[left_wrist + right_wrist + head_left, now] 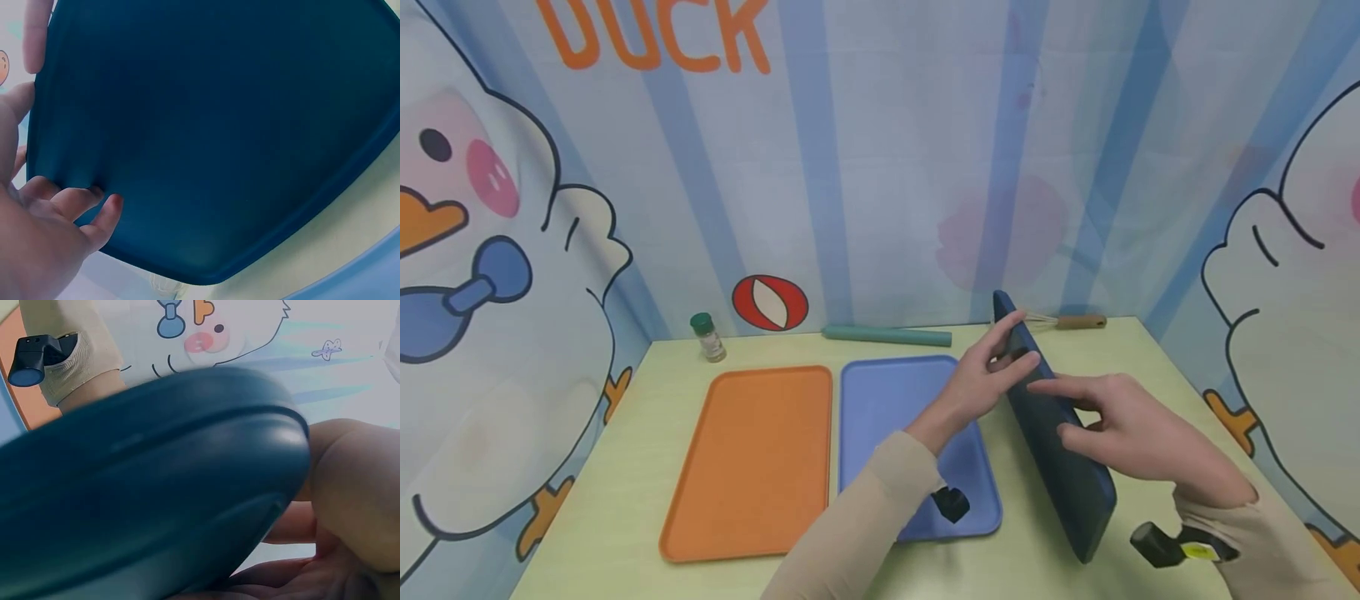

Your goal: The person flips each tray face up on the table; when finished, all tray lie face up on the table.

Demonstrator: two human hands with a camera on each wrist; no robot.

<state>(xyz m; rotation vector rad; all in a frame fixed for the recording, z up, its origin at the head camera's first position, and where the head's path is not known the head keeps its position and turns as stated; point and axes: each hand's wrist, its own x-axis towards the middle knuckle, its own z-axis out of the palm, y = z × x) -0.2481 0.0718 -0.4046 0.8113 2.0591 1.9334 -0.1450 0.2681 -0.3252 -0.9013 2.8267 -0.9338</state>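
A dark blue tray (1047,446) is tilted steeply on edge above the right part of the table. My left hand (973,379) grips its upper edge toward the far end, with several fingertips (109,215) against the broad face in the left wrist view. Nearer to me, my right hand (1138,429) holds the same edge, its thumb on the side that faces left. In the right wrist view the tray's rounded corner (250,444) hides part of that hand. Beneath my left forearm lies a lighter blue tray (880,408), flat on the table.
An orange tray (760,467) lies left of the lighter blue one. Along the back stand or lie a green-capped jar (708,337), a teal stick-like item (887,336) and a whisk (1078,322), partly hidden. A printed curtain (880,167) rises behind the table (602,492).
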